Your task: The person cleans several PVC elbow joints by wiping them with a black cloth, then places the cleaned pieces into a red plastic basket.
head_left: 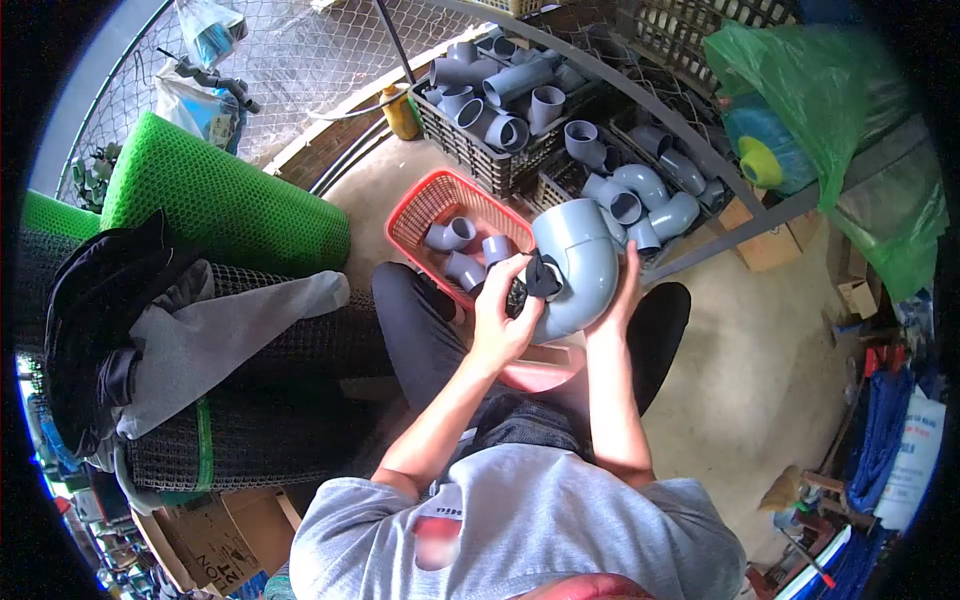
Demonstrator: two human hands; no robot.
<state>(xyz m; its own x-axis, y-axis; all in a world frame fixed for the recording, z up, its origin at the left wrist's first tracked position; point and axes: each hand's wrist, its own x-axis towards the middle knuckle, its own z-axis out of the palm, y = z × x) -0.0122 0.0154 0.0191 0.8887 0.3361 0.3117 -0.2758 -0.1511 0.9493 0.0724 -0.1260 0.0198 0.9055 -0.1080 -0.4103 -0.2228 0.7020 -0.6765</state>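
A large grey plastic pipe elbow (585, 255) is held up in front of my chest, between my knees. My right hand (617, 300) is closed on its right side, the palm against the outer curve and the fingers partly hidden behind it. My left hand (500, 315) pinches a bunched black cloth (543, 276) against the elbow's left side. Just beyond my left hand is a red plastic basket (400, 215), where several smaller grey pipe fittings (465, 270) lie loose.
Black crates (470, 155) heaped with grey fittings stand ahead, beside a metal frame bar (705, 240). Rolls of green mesh (220, 200) and black mesh (260, 430) lie at left under a grey garment (230, 340). A yellow bottle (400, 113) stands behind the basket.
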